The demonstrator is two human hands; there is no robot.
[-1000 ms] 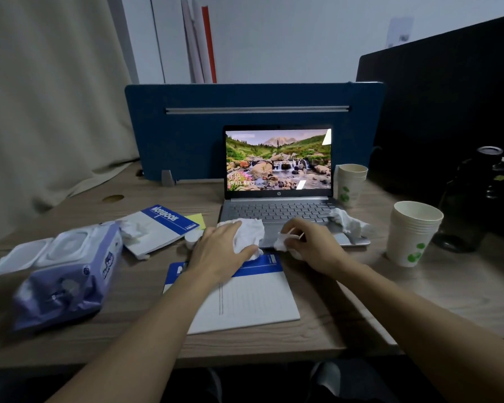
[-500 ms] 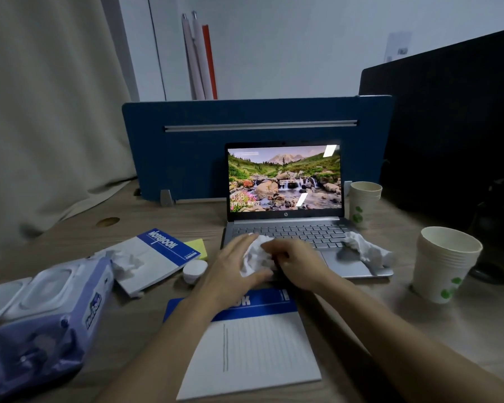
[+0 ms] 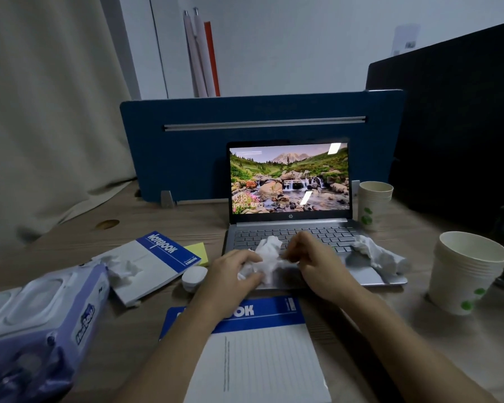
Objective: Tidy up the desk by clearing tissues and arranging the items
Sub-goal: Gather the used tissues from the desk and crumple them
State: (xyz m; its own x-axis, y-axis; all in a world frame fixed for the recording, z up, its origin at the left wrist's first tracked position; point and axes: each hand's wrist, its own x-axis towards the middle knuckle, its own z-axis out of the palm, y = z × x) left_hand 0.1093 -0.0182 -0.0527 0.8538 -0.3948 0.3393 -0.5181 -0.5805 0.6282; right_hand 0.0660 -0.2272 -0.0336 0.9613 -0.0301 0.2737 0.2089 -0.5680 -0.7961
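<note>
A bunch of crumpled white tissues (image 3: pixel 266 255) sits over the front of the open laptop (image 3: pixel 291 237). My left hand (image 3: pixel 230 276) grips it from the left and my right hand (image 3: pixel 314 261) pinches it from the right. Another crumpled tissue (image 3: pixel 376 253) lies on the laptop's right corner. A third tissue (image 3: pixel 122 270) rests on the left notebook (image 3: pixel 154 261). A second blue-and-white notebook (image 3: pixel 259 356) lies under my forearms.
A purple wet-wipe pack (image 3: pixel 38 324) lies at the left, with a small white cap (image 3: pixel 194 277) and yellow sticky notes (image 3: pixel 198 251) nearby. Two stacks of paper cups (image 3: pixel 463 274) (image 3: pixel 373 205) stand at the right. A blue divider (image 3: pixel 259 141) backs the desk.
My two hands came together over the laptop and gathered their separate tissues into one bunch. The camera moved closer and lower.
</note>
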